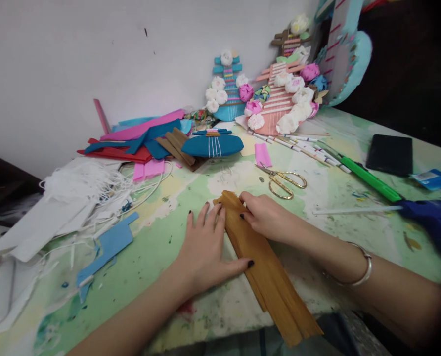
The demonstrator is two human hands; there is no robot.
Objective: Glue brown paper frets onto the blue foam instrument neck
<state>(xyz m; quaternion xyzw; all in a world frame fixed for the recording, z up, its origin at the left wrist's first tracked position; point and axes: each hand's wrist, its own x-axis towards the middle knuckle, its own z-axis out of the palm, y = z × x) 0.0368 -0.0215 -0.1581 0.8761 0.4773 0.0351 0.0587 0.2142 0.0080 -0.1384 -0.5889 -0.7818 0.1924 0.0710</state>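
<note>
A folded strip of golden-brown crepe paper (265, 267) lies slantwise on the table, its lower end reaching the front edge. My left hand (207, 252) lies flat with fingers spread along the strip's left side, the thumb resting on the paper. On the other side, my right hand (265, 215) has its fingers curled and pinches the strip's upper right edge; part of the grip is hidden. Gold-handled scissors (283, 182) lie partly spread just beyond my right hand, near a small pink paper piece (262, 155).
Folded coloured papers (142, 136) and a blue paper instrument (213, 144) lie at the back. Flower-covered models (276, 106) lean on the wall. White string (83, 180) and blue scraps (109, 247) are left; a green cutter (371, 179), black case (390, 155) and blue glue gun (433, 222) right.
</note>
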